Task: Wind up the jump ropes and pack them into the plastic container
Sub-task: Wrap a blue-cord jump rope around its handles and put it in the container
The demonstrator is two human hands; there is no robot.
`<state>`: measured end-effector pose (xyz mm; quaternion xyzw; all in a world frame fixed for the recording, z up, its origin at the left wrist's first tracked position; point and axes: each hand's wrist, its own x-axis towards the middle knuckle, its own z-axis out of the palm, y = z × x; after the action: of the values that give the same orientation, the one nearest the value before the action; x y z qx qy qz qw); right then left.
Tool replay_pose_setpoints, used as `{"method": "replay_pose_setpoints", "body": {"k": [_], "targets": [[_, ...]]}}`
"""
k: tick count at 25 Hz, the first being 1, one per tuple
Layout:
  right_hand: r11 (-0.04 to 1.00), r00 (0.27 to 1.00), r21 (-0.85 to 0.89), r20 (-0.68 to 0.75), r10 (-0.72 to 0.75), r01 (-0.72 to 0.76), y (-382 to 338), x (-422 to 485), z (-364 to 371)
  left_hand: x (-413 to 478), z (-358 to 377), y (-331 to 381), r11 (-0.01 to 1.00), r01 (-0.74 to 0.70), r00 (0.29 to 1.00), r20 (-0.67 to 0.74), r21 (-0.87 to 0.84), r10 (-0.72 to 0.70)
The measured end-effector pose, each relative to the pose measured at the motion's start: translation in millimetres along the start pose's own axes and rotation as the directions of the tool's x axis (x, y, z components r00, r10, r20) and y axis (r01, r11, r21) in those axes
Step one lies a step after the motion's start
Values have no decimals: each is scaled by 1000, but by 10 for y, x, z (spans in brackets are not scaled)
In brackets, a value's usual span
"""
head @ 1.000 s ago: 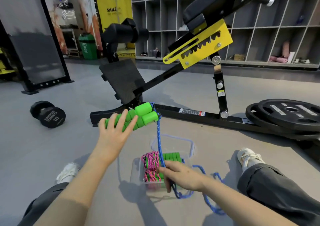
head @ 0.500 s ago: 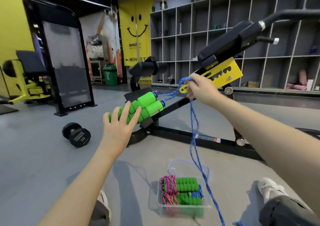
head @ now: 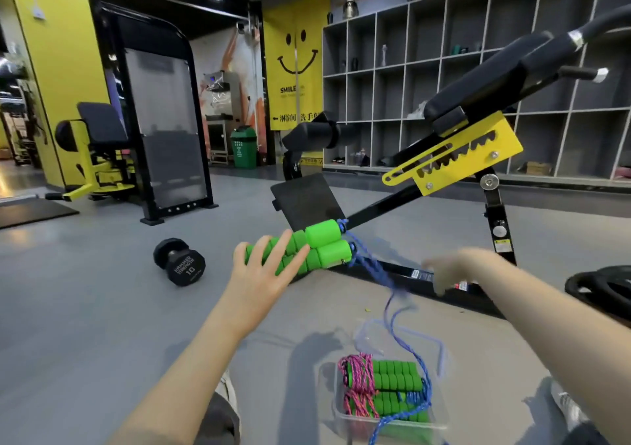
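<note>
Centre frame: your left hand (head: 264, 275) is gripping paired green handles (head: 321, 248), anchoring blue rope (head: 370, 268) for winding; right hand (head: 449, 270) is blurring, fingers' state untellable.

Gym: dumbbell (head: 180, 261), adjustable bench (head: 478, 103), weight plates (head: 601, 287)

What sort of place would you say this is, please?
Most likely a gym: in view are a black hexagonal dumbbell, a black adjustable bench with a yellow notched bracket, and stacked black weight plates.
</note>
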<state>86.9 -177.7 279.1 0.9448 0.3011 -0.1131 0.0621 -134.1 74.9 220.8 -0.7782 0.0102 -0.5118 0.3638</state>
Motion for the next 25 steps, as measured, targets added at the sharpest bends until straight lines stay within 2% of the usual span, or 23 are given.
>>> {"method": "replay_pose_setpoints", "body": {"k": [1, 2, 3, 5, 7, 11, 12, 13, 14, 16, 18, 20, 22, 25], "targets": [[995, 994, 97, 106, -5, -6, 40, -2, 231, -23, 37, 111, 998, -50, 999, 19, -26, 51], [951, 990, 306, 114, -77, 39, 32, -22, 429, -27, 77, 240, 995, -89, 995, 37, -52, 91], [853, 985, 511, 56, -160, 110, -19, -44, 572, -12, 113, 361, 992, -102, 993, 44, -74, 106], [642, 969, 736, -82, -233, 216, -178, -42, 826, 44, 208, 610, 989, -87, 995, 43, -117, 92], [486, 962, 834, -183, -202, 261, -379, -15, 1020, 88, 274, 804, 986, -81, 995, 41, -143, 88], [57, 948, 947, -317, 3, 316, -544, 66, 1216, 115, 355, 1036, 982, -46, 999, 2, -184, 47], [31, 950, 951, -310, 48, 309, -572, 52, 1261, 104, 377, 1080, 982, -45, 999, 2, -186, 46], [30, 954, 956, -294, 66, 292, -601, 32, 1325, 92, 406, 1124, 982, -45, 999, 5, -181, 47], [79, 953, 955, -293, 84, 286, -636, -1, 1384, 74, 435, 1152, 984, -40, 999, 8, -174, 42], [261, 938, 916, -337, 83, 306, -653, -36, 1509, 27, 515, 1196, 986, -7, 1000, 21, -169, 11], [421, 927, 842, -375, 10, 336, -598, -78, 1541, -40, 575, 1233, 987, 23, 998, 61, -159, -13], [538, 925, 760, -364, -112, 364, -530, -176, 1471, -122, 627, 1268, 987, 40, 993, 116, -158, -22], [591, 917, 701, -312, -249, 399, -481, -315, 1368, -193, 662, 1270, 984, 62, 986, 164, -165, -35], [604, 907, 681, -255, -334, 414, -388, -503, 1165, -227, 678, 1256, 982, 48, 983, 182, -184, -14]]}}
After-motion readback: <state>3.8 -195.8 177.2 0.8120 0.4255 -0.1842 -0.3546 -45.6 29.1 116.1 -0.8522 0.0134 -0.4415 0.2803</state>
